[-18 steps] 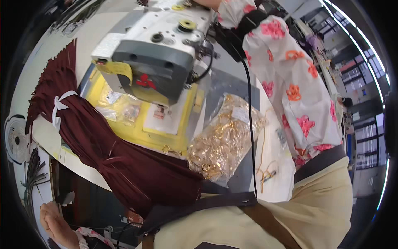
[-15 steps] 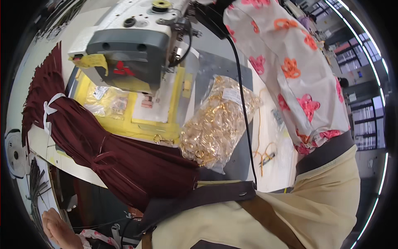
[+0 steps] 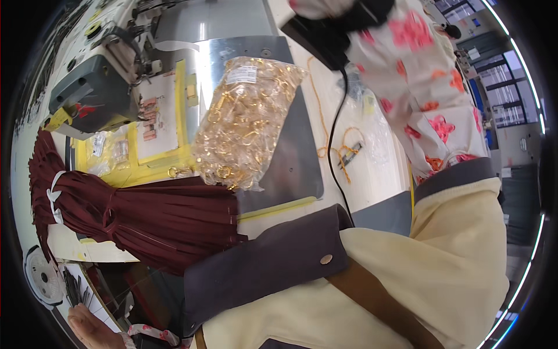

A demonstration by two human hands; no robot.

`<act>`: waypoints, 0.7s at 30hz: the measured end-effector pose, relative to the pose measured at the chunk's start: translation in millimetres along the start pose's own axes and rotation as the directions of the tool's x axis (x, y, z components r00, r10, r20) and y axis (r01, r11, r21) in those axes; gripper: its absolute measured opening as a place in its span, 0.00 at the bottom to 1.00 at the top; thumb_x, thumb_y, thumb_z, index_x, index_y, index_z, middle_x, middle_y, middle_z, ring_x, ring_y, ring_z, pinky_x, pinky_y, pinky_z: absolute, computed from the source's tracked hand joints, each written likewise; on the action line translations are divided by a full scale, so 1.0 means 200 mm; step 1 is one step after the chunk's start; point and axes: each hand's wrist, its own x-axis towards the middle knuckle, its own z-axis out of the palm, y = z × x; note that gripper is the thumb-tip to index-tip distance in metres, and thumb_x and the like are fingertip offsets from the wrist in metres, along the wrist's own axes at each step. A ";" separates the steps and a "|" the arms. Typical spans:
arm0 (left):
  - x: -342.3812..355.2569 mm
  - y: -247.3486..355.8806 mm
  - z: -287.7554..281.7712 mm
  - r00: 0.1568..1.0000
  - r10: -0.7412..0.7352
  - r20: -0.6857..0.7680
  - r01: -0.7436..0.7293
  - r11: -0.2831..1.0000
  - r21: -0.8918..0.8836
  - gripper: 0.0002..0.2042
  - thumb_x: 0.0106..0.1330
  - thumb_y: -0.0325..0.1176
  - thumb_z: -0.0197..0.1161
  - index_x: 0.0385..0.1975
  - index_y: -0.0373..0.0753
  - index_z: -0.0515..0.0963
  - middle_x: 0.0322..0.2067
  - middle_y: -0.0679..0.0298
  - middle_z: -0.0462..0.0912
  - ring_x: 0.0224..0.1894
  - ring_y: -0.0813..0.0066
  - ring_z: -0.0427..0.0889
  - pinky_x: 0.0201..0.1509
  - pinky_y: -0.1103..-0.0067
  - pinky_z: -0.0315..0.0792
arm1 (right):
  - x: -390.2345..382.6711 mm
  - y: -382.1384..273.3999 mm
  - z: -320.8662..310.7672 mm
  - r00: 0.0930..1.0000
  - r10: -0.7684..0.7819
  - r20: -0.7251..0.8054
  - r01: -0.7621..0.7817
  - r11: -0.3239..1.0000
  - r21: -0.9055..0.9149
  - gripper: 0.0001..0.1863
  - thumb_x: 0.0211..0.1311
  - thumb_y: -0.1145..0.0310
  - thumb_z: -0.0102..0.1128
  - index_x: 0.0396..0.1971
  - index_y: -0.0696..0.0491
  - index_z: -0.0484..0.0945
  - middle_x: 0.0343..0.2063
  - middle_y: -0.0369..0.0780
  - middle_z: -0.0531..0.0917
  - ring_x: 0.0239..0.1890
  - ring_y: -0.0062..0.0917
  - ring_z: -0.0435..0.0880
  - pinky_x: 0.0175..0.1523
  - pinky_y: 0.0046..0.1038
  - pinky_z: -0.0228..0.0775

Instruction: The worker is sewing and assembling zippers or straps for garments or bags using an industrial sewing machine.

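Note:
At the lower left, my left hand (image 3: 92, 327) has its fingers curled, right beside a bunch of thin dark strips (image 3: 77, 289). Whether it grips one of them cannot be made out. My right arm, in a white sleeve with pink and orange flowers (image 3: 427, 87), reaches up past the top edge, so its hand is out of sight. A black device (image 3: 325, 38) with a cable sits by that forearm. A maroon bundle of fabric strips (image 3: 168, 218), tied with a white band (image 3: 54, 196), lies across the table's left part.
A grey-and-white sewing machine (image 3: 96, 96) stands at the upper left. Beside it lies a clear bag of gold metal hardware (image 3: 247, 125). Small snips (image 3: 350, 156) rest by an orange cord (image 3: 318, 113). The black cable (image 3: 332, 136) hangs across the table. A round white fan (image 3: 42, 276) is at far left.
The view has swung, so the machine, bag and bundle appear farther left. My left hand now shows close beside the dark strips. The right sleeve still extends toward the top edge.

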 end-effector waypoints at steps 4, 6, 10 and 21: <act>-0.01 0.03 0.02 0.999 0.010 0.033 -0.007 0.995 -0.104 0.17 0.58 0.29 0.48 0.08 0.42 0.54 0.10 0.69 0.49 0.13 0.78 0.51 0.21 0.80 0.49 | -1.04 -0.16 -0.15 0.860 0.083 0.503 -0.058 0.996 -0.064 0.07 0.50 0.67 0.56 0.20 0.55 0.71 0.17 0.43 0.73 0.22 0.37 0.74 0.27 0.32 0.66; -0.01 0.07 0.02 1.000 -0.012 0.014 0.012 0.998 -0.065 0.17 0.57 0.29 0.48 0.08 0.43 0.53 0.10 0.69 0.48 0.13 0.78 0.50 0.21 0.79 0.49 | -1.44 -0.21 -0.24 0.515 0.373 0.771 -0.180 0.927 -0.328 0.06 0.44 0.69 0.55 0.18 0.56 0.71 0.18 0.43 0.74 0.25 0.36 0.77 0.28 0.35 0.68; -0.02 0.16 0.04 1.000 -0.002 -0.019 0.002 0.999 -0.032 0.15 0.56 0.30 0.48 0.09 0.43 0.54 0.11 0.70 0.50 0.14 0.77 0.52 0.22 0.80 0.49 | -1.90 -0.29 -0.33 0.546 0.515 0.661 -0.255 0.854 -0.454 0.04 0.43 0.75 0.51 0.23 0.55 0.71 0.27 0.41 0.74 0.35 0.31 0.76 0.34 0.30 0.69; -0.05 0.29 0.08 0.994 -0.035 0.108 0.047 0.992 -0.116 0.15 0.60 0.33 0.51 0.11 0.45 0.60 0.12 0.71 0.55 0.17 0.79 0.53 0.26 0.80 0.51 | -2.08 -0.33 -0.50 0.580 0.594 0.557 -0.336 0.798 -0.501 0.09 0.44 0.74 0.52 0.30 0.55 0.69 0.30 0.39 0.71 0.36 0.30 0.71 0.40 0.29 0.66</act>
